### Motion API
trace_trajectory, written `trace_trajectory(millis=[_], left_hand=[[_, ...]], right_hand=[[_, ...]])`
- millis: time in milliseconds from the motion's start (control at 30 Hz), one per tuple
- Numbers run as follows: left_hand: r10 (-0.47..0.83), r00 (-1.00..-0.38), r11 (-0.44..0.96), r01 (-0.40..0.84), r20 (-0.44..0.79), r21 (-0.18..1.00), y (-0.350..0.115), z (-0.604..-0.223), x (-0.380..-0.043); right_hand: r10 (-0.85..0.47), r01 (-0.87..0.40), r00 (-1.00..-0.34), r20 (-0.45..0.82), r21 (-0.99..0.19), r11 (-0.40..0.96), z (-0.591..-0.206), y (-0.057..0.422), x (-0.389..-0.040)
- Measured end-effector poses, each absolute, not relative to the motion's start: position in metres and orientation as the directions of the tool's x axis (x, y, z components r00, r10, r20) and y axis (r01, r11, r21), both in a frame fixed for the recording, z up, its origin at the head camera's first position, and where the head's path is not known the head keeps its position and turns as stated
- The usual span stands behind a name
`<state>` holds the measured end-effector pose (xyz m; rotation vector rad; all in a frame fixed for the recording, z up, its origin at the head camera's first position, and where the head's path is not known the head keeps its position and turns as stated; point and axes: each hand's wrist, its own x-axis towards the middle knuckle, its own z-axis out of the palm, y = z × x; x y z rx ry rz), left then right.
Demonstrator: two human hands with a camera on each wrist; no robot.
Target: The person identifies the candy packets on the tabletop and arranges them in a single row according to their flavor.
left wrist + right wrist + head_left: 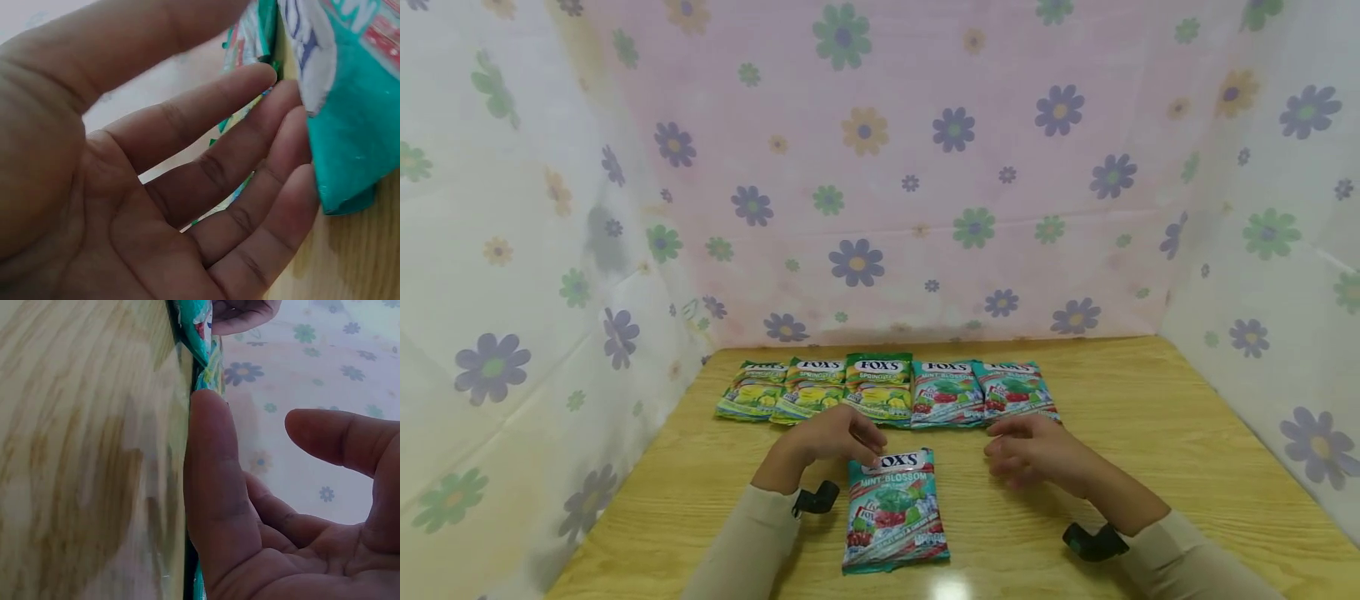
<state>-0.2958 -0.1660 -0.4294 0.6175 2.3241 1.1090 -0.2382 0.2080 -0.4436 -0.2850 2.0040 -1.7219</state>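
Observation:
A teal FOX'S Mint Blossom candy packet (895, 521) lies face up on the wooden table in front of the person. At its top left corner is the left hand (835, 437), with the thumb over the printed top strip. In the left wrist view the loosely bent fingers (212, 169) come right up to the packet's top edge (337, 144). The right hand (1037, 454) hovers to the right of this packet, below the back row, holding nothing. Its thumb and fingers (215, 481) are spread apart in the right wrist view.
Along the back, several packets stand side by side: green-yellow Spring Tea ones (880, 392) at left, two teal Mint Blossom ones (946, 396) at right. Floral cloth (917, 167) encloses the wooden table (1150, 425) at the back and sides.

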Motion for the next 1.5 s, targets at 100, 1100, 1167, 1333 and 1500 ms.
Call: trace_trajectory(millis=[100,1100,1167,1333,1500], left_hand=[[0.595,-0.773,0.565,0.205,-0.222,0.799,-0.166,-0.434,-0.296],[0.534,-0.841,0.542,0.263,-0.085,0.798,-0.105,-0.455,-0.281],[0.512,-0.854,0.566,0.260,-0.087,0.782,-0.105,-0.454,-0.280],[0.446,-0.883,0.694,0.235,-0.149,0.681,-0.113,-0.446,-0.279],[0.472,-0.839,0.739,0.209,-0.272,0.640,-0.128,-0.431,-0.277]], right_hand=[[-0.483,0.163,-0.843,-0.236,-0.968,0.188,-0.446,0.206,-0.237],[-0.508,0.182,-0.811,-0.289,-0.951,0.251,-0.446,0.197,-0.229],[-0.507,0.182,-0.813,-0.286,-0.952,0.245,-0.447,0.197,-0.228],[-0.508,0.170,-0.814,-0.281,-0.952,0.255,-0.448,0.196,-0.227],[-0.501,0.169,-0.811,-0.302,-0.941,0.294,-0.447,0.196,-0.225]])
